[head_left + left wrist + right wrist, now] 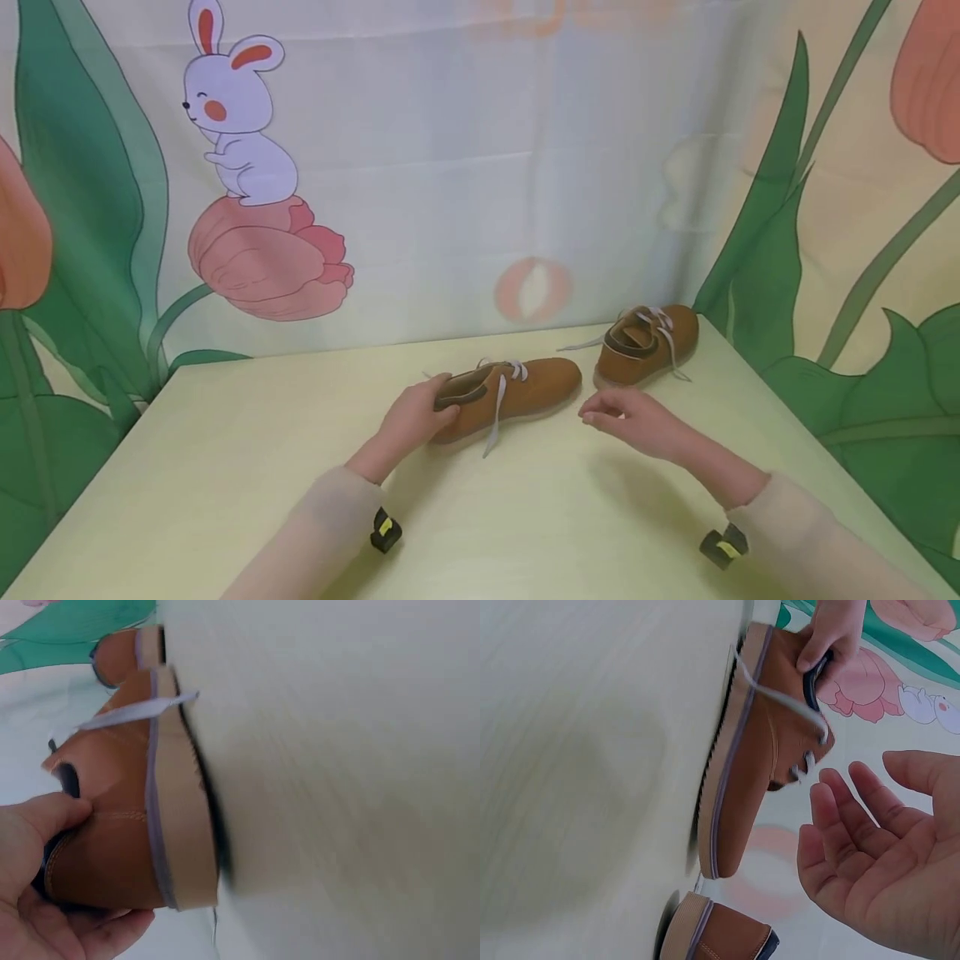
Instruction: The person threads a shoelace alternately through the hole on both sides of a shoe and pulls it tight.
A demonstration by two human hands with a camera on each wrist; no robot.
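Observation:
A brown lace-up shoe (536, 387) with a dark collar and pale laces points to the right on the table. My left hand (416, 412) grips its heel end, thumb on the near side of the collar. In the left wrist view, fingers curl around the heel of this shoe (112, 855), above its thick tan sole. My right hand (637, 423) hovers beyond the toe, its fingers loosely curled around nothing. The right wrist view shows that palm (885, 862) bare. A second matching shoe (648, 342) sits at the back right, with its laces hanging loose.
The pale yellow table (480, 517) ends at a printed cloth (435, 208) behind. More printed cloth (847, 250) with green leaves borders the right edge. Small black and yellow devices hang below both sleeves.

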